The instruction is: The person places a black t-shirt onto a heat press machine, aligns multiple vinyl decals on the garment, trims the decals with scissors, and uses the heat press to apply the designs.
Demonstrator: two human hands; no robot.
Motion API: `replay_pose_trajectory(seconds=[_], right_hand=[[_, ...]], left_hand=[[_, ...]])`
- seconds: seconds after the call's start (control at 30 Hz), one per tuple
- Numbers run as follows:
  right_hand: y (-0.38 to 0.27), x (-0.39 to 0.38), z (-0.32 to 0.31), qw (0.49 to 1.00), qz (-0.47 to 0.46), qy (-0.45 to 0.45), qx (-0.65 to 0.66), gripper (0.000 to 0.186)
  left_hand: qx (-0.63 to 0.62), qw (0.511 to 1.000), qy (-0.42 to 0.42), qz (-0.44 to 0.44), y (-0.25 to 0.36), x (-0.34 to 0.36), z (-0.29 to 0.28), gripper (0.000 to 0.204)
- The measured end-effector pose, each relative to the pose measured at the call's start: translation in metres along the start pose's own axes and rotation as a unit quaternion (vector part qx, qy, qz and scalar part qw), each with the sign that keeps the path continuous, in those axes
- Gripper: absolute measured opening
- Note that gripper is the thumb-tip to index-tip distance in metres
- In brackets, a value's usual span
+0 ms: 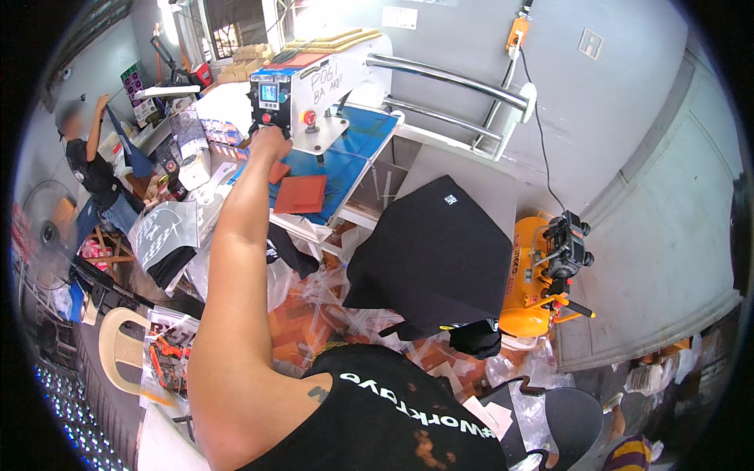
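Observation:
My left arm reaches forward to a heat press [345,71]. At the lower part of its control box, just below a small lit screen [269,95] and a red button, my left hand [271,144] is closed, fingers curled; what they press or hold is hidden. A red emergency stop knob [309,117] sits right of the hand. Below it, a reddish-brown square pad [300,194] lies on the blue press bed [357,133]. To the right, a black shirt [432,251] is spread over a grey platen [495,184], hanging off its near edge. My right hand is out of view.
An orange air compressor [526,275] stands right of the platen. Clear plastic scraps [314,302] litter the floor. At the left are a beige plastic chair [118,345], a fan [49,231] and another person [98,169] holding up dark cloth.

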State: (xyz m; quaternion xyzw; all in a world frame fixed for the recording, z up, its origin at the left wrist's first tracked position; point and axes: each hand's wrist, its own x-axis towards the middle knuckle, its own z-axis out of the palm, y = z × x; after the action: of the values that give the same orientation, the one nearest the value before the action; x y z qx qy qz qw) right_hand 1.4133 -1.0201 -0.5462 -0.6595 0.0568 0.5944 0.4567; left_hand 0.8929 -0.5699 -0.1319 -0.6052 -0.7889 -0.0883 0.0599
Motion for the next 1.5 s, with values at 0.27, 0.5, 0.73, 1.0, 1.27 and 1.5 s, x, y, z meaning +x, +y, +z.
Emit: replay_pose_trajectory(seconds=[0.27,0.5,0.73,1.0,1.27,1.5], right_hand=[[0.012,0.004,-0.017,0.99,-0.028,0.014,-0.136,0.025],[-0.09,-0.079,0.096,0.714,-0.509,-0.068,-0.475,0.024],[-0.27,-0.211,0.443,0.489,-0.78,-0.299,-0.252,0.022],[-0.289,-0.271,0.705,0.625,-0.684,-0.272,-0.261,0.084],[-0.305,-0.26,0.728,0.626,-0.707,-0.187,-0.271,0.097],[-0.358,-0.234,0.621,0.601,-0.747,-0.176,-0.225,0.071]], left_hand=[[-0.015,0.999,0.033,-0.013,0.0,-0.005,0.009,0.041],[0.01,0.998,0.064,0.008,0.001,-0.011,0.009,0.037],[0.016,0.993,0.11,0.036,-0.001,-0.016,0.013,0.034],[-0.013,0.982,0.169,0.079,-0.013,-0.012,0.027,0.032],[0.017,0.986,0.156,0.065,0.003,-0.022,0.025,0.037],[0.012,0.987,0.132,0.091,0.03,-0.044,0.009,0.043]])
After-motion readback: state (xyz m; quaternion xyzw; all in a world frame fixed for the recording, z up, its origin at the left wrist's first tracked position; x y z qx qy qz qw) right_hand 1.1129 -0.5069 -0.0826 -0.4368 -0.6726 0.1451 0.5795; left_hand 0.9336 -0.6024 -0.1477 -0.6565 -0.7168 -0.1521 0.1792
